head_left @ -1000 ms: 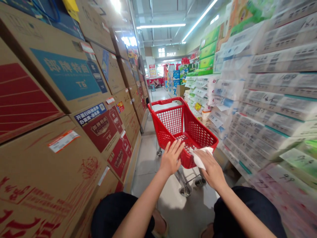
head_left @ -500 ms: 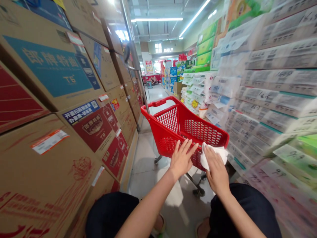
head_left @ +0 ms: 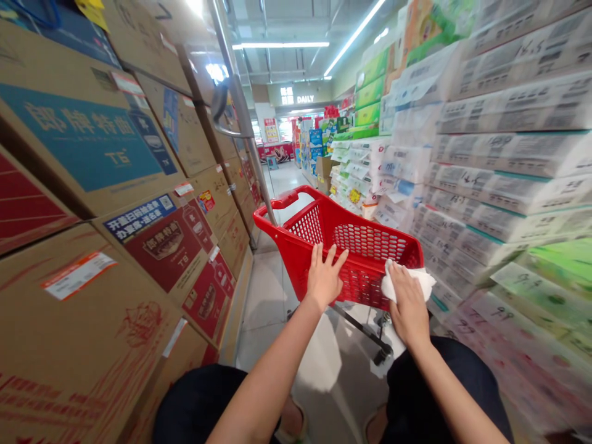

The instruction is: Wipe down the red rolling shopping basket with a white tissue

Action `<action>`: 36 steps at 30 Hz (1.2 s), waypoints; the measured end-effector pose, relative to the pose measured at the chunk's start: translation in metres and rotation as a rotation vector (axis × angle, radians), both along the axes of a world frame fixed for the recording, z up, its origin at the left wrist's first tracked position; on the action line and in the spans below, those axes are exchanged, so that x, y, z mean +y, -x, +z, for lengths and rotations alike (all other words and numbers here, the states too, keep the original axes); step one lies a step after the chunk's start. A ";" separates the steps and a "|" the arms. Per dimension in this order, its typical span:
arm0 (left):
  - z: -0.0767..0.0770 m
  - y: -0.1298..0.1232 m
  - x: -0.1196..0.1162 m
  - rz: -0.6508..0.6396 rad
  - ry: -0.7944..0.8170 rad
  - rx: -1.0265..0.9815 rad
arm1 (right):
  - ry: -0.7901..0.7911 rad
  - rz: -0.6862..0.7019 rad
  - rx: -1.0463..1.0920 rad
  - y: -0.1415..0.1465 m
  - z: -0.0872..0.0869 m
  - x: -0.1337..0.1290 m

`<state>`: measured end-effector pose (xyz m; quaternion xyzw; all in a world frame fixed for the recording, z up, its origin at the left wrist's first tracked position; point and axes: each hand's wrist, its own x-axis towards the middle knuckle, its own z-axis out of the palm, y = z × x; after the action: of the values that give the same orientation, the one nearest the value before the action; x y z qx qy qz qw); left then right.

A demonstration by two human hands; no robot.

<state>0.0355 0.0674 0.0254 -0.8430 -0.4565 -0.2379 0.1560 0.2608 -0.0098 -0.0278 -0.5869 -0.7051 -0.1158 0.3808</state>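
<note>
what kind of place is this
Most likely a supermarket aisle: there is a red shopping cart, stacked cartons with price-style labels on one side, and piled packs marked with handwritten numbers on the other.

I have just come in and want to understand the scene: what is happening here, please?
A person is handling a red shopping cart in a store aisle. The right hand presses a white cloth or tissue at one end; the left hand is spread against its side.
</note>
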 end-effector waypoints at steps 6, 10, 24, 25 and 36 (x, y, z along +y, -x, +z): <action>0.003 0.004 -0.016 0.058 -0.004 0.070 | 0.016 0.161 -0.104 0.041 0.016 0.010; 0.006 0.033 -0.017 0.044 0.022 0.144 | 0.031 0.245 -0.149 0.020 0.018 0.001; 0.002 0.025 -0.027 0.183 -0.043 0.075 | 0.024 0.195 -0.020 0.069 0.021 0.027; 0.004 0.026 -0.028 0.181 -0.051 0.081 | 0.022 0.237 -0.018 0.080 0.023 0.030; 0.005 0.047 -0.027 0.137 -0.051 0.130 | 0.016 0.129 0.033 0.004 0.010 0.022</action>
<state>-0.0115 0.0404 0.0308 -0.8192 -0.4958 -0.1831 0.2226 0.2573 0.0119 -0.0180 -0.5450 -0.7361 -0.0755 0.3942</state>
